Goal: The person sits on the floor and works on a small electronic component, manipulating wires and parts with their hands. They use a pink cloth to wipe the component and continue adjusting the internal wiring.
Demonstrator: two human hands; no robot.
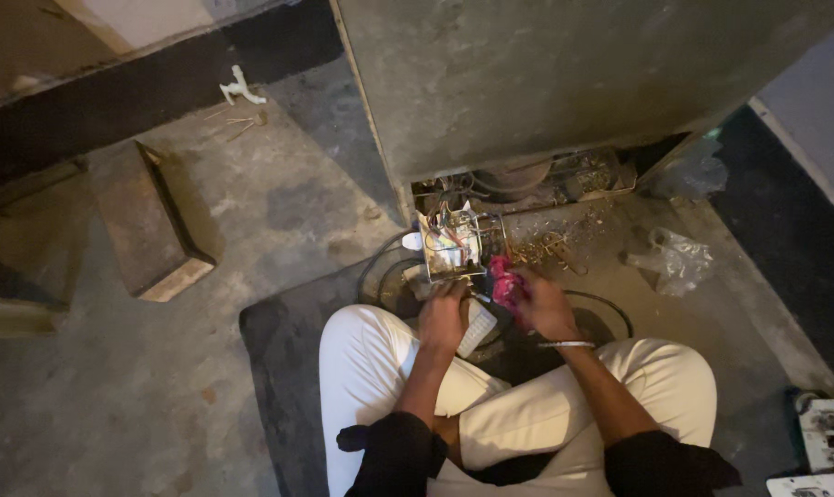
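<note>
- Just past the crossed legs, at the foot of the big grey metal cabinet (564,74), sits an open electrical box (454,245) full of coloured wires, tilted a little toward the person.
- The left hand (443,317) rests against the near lower edge of that box, at its six o'clock; the fingers curl forward onto it, though whether they pinch a part is too dark to tell.
- The right hand (544,308) lies at the box's four o'clock, fingers closed around a crumpled pink cloth (504,281) that touches the box's right lower corner. A thin pale bangle (566,344) circles that wrist.
- Between the two hands, just below them, lies a small white ribbed piece (478,329), partly hidden by the left hand.
- Black cables (380,267) loop from the box's eight o'clock side down across a dark floor mat (279,368), and another cable arcs round at the right hand's three o'clock.
- The person's white trousers (371,368) fill the bottom middle, knees spread to either side of the hands.
- At the box's two o'clock, loose brass-coloured bits (550,247) litter the floor under the cabinet's open base.
- Farther off at three o'clock lies a crumpled clear plastic bag (675,260).
- Well apart at nine o'clock stands a wooden block (150,221) on the concrete floor (279,184).
- At the far five o'clock corner sit white switch plates (827,442).
</note>
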